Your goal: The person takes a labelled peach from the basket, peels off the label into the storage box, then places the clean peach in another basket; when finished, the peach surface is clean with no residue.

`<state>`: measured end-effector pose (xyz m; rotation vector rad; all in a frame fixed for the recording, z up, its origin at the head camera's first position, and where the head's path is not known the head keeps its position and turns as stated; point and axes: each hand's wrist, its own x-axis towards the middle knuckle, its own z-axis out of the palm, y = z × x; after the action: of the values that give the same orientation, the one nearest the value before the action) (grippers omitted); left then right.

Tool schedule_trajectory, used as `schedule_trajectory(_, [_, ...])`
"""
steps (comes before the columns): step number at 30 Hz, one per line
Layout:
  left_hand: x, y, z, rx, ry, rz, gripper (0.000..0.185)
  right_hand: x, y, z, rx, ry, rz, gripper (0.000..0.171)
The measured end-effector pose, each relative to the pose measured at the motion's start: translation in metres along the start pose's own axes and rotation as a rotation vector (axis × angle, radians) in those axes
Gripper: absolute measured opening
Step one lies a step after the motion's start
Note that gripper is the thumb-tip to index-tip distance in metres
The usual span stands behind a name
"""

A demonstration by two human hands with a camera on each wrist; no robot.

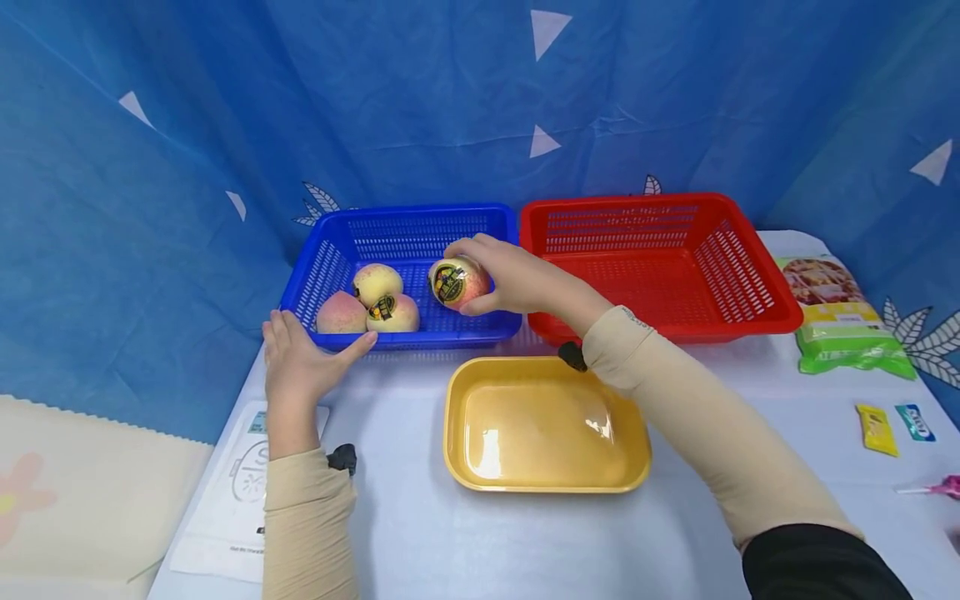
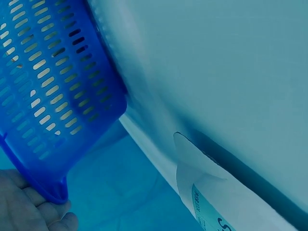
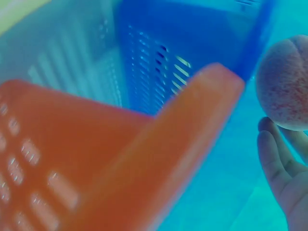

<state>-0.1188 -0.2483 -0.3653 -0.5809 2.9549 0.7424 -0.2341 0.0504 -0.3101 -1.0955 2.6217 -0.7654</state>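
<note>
A peach [image 1: 456, 283] with a black and gold label is held in the fingers of my right hand [image 1: 506, 271], above the right part of the blue basket [image 1: 420, 340]. In the right wrist view the same peach [image 3: 285, 82] shows its plain, blushed side. Three more peaches [image 1: 341, 314] lie together in the basket's left part, labels visible on some. My left hand [image 1: 303, 362] is at the basket's front left corner, thumb spread along the front rim. In the left wrist view its fingers [image 2: 33, 204] touch the rim, without a clear grip.
To the right stands a red basket [image 1: 757, 329], beside the blue one. A yellow tray [image 1: 547, 482] sits in front of both. Green snack bag [image 1: 847, 333] and small wrapped sweets [image 1: 876, 430] lie at right; a white printed bag [image 1: 225, 500] lies at left.
</note>
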Motion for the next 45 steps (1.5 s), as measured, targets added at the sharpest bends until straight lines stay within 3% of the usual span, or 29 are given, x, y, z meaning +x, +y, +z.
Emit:
schedule_trajectory(6, [0.000,0.001,0.000,-0.002,-0.003,0.003,0.143,-0.022,0.001,-0.012,0.070,0.068,0.036,0.071])
schedule_trajectory(14, [-0.002,0.002,-0.001,-0.001,-0.003,-0.014,0.142,-0.056,0.003,-0.021,0.110,0.153,-0.004,0.074])
schedule_trajectory(29, [-0.004,0.006,-0.001,-0.035,0.014,-0.050,0.142,-0.124,0.010,-0.018,0.173,0.241,0.040,0.081])
schedule_trajectory(35, [-0.014,0.021,-0.002,-0.020,0.121,0.037,0.130,-0.138,0.015,-0.015,0.119,0.300,0.033,0.084])
schedule_trajectory(40, [-0.032,0.049,-0.005,-0.027,0.207,0.133,0.115,-0.148,0.018,-0.013,0.101,0.349,0.003,0.085])
schedule_trajectory(42, [-0.041,0.063,-0.006,-0.048,0.237,0.192,0.107,-0.152,0.019,-0.012,0.094,0.364,0.007,0.086])
schedule_trajectory(45, [-0.058,0.087,-0.004,-0.124,0.271,0.333,0.089,-0.158,0.020,-0.011,0.086,0.382,0.015,0.088])
